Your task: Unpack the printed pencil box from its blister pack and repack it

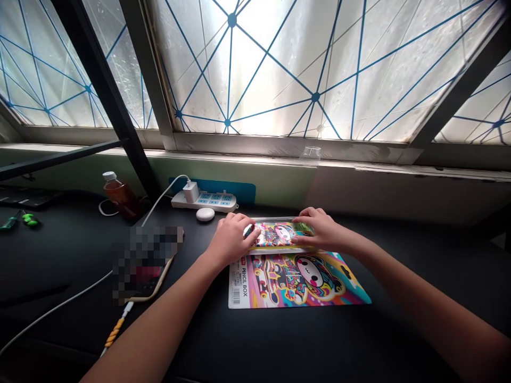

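**"What have you got under your hands?"**

"A flat pencil box (277, 235), lying lengthwise just above the middle of the frame. Its top is printed in loud pink, yellow and blue, with a round white cartoon face at the centre and a green patch at the right end. A pale, shiny rim runs along your side of it."

**"And how are your hands?"**

"Your left hand (230, 239) covers the box's left end and your right hand (319, 229) covers its right end, with the fingers curved over the top. You're grasping it between them, without clenching."

**"What's beside it?"**

"Its near edge meets the top of a printed card (297, 282) showing the same cartoon, larger, with the words PENCIL BOX and a barcode (236, 297) at its left. Both are on a black desk (191, 340)."

**"Further out?"**

"Up and left of your left hand, a round white puck (205, 214) sits just below a white power strip (203, 201) with a charger (191, 190) plugged in. Further left are a bottle of amber liquid (120, 194) and a pixelated phone (143, 266). Across the top of the frame runs a frosted window (319, 69) crossed by blue lines."
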### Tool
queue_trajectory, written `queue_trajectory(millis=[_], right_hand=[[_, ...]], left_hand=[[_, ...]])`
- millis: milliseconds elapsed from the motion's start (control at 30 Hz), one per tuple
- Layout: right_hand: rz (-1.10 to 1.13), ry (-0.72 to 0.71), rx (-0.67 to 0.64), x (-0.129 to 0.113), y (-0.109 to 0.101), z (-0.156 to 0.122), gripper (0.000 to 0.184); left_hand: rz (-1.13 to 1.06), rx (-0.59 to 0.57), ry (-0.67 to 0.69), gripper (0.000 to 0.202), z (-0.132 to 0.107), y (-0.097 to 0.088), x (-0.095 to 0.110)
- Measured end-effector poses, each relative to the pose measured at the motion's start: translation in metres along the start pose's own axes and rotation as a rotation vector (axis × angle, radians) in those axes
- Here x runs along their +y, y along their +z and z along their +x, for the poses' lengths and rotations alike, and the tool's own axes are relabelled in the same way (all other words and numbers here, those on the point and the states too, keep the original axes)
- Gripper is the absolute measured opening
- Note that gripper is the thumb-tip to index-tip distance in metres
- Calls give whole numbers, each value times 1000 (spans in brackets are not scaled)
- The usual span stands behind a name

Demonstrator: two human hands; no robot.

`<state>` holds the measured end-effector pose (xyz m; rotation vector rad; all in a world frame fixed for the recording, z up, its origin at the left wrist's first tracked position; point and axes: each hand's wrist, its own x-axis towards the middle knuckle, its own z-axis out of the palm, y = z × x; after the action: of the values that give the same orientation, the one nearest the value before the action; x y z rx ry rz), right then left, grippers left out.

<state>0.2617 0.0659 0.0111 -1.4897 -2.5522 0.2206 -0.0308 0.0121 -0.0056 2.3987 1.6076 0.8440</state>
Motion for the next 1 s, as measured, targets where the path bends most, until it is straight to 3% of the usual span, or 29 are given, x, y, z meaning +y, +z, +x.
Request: queue_trajectory(millis=[133,267,467,567,667,767,833,900,1000], right_hand=[[2,-31,-19,0,-3,14,59],[-20,-27,73,0,-1,24,56],[-43,-65,245,-8,8,4,54],[-14,-170,402,-18,8,-13,38],[-40,-334,625,-31,2,-34,24],[-99,-438,682,-43,-6,-65,27],[-108,-459,631,-47,-6,-90,37],[-109,-502,583,-48,0,-111,41],[-141,-610,532,-43,14,-129,37]], left_hand=[[11,-7,-2,22,0,0,1],[24,4,7,28,0,1,-1],[29,75,27,53,1,2,-5],[2,144,106,48,1,-2,-4],[40,225,278,38,-5,-18,8],[98,288,390,34,-24,-41,27],[60,266,360,35,-45,-51,37],[-5,217,330,34,-71,-50,40],[-62,126,294,35,-107,-33,37]])
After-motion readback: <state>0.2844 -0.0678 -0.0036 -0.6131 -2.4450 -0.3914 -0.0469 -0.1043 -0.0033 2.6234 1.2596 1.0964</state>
